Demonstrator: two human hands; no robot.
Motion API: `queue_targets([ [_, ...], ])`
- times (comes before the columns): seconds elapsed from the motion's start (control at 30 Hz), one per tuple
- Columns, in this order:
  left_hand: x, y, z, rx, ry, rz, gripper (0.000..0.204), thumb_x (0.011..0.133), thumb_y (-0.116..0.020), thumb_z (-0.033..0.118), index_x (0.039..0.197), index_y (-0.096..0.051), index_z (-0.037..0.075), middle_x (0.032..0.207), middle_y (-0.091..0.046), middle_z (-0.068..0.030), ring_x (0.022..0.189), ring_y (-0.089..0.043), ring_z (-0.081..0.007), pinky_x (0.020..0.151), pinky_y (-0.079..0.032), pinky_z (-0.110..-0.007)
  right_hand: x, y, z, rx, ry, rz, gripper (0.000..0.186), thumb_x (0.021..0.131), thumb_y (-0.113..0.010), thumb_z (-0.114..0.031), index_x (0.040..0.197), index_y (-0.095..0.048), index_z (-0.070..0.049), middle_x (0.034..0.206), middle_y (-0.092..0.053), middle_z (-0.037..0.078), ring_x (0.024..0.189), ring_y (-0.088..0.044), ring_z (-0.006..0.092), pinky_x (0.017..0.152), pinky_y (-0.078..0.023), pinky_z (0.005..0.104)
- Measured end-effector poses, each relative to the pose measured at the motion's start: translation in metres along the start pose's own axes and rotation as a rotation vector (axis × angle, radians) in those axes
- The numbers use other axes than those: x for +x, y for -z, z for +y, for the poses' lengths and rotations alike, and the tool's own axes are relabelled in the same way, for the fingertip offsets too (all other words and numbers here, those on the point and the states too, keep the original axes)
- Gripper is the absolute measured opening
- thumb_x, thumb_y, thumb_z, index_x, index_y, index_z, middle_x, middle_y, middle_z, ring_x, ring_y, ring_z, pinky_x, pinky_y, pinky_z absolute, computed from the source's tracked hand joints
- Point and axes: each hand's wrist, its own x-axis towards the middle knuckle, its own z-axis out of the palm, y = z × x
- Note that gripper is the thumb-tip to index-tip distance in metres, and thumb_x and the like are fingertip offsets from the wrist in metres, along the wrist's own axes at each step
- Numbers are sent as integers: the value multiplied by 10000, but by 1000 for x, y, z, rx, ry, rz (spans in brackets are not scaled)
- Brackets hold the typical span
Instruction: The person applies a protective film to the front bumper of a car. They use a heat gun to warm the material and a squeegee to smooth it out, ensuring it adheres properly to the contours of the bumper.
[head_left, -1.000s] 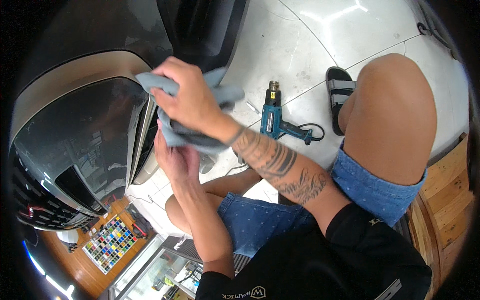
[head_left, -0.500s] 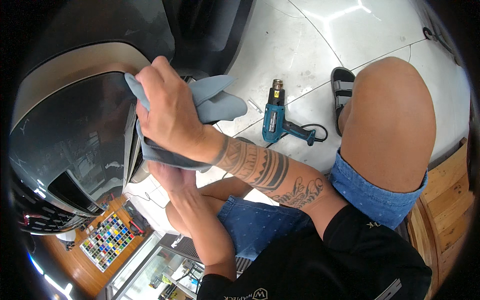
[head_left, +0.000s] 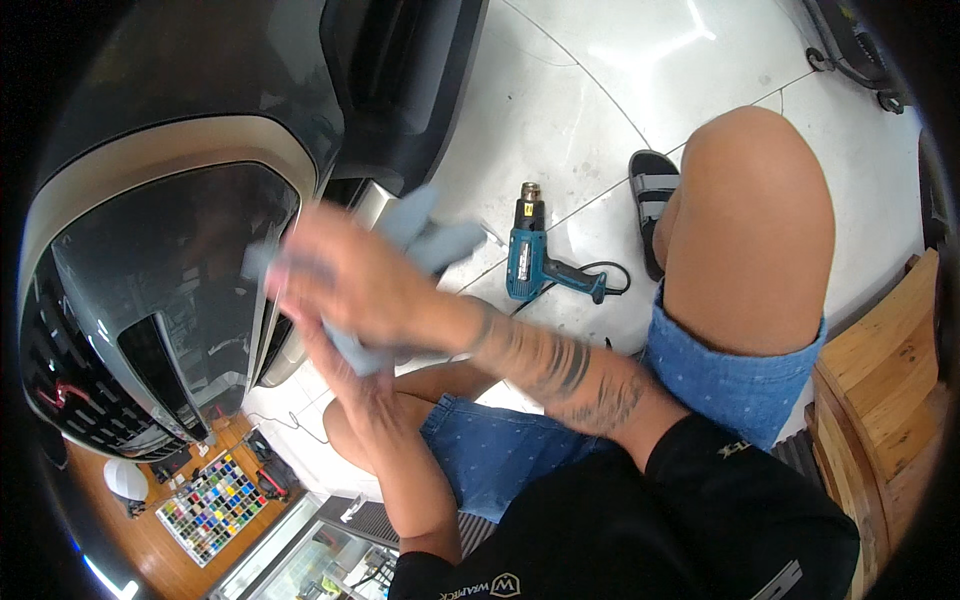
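Observation:
My right hand [head_left: 355, 280], blurred, has its fingers closed on a blue-grey cloth [head_left: 445, 243], whose loose folds stick out to the right. My left hand [head_left: 345, 370] lies low under the cloth, touching it, its fingers largely hidden by my right hand and smeared. Both hands are beside the edge of a dark, glossy car body panel [head_left: 200, 260] with a bronze-toned trim band [head_left: 170, 135] and a black plastic part [head_left: 410, 110] above.
A teal heat gun [head_left: 523, 265] lies on white floor tiles near my sandalled foot [head_left: 650, 200]. A wooden bench [head_left: 880, 370] stands at the right, wheeled equipment [head_left: 850, 55] at the upper right. Lower left are a colour swatch board [head_left: 210, 508] and a glass display case [head_left: 320, 560].
Both hands and the cloth have shifted downward in the picture since half a second ago, and my right hand now looks blurred. The view has also moved slightly.

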Motion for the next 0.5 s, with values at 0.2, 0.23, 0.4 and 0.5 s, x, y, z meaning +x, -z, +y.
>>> queue_targets([
  [0.2, -77, 74, 110, 600, -577, 282, 950, 744, -654, 465, 1447, -251, -30, 1218, -487, -88, 974, -516, -146, 809, -429, -266, -26, -6, -75, 334, 220, -361, 375, 947, -520, -321, 1024, -638, 26, 1021, -592, 171, 984, -594, 286, 835, -469, 346],
  [0.23, -104, 89, 147, 809, -517, 307, 1071, 669, -707, 495, 1456, -221, -43, 1072, -479, -48, 842, -499, -130, 739, -422, -267, -20, 21, -85, 351, 258, -288, 309, 932, -554, -266, 1014, -643, 19, 998, -604, 143, 949, -602, 270, 815, -472, 331],
  [0.4, -181, 110, 199, 1930, -260, 179, 1017, 569, -760, 440, 1381, -383, -42, 1180, -527, -205, 1107, -518, -361, 875, -460, -428, -48, 86, -173, 328, 176, -335, 117, 837, -651, -196, 847, -617, -84, 807, -627, 24, 721, -595, 119, 632, -485, 269],
  [0.5, -139, 98, 120, 1663, -18, -18, 945, 529, -760, 228, 1376, -407, 0, 1141, -504, -209, 1060, -497, -408, 859, -463, -436, -64, 87, -211, -51, 709, -208, 188, 822, -679, -263, 700, -597, -146, 679, -599, -19, 589, -543, 71, 594, -438, 246],
])
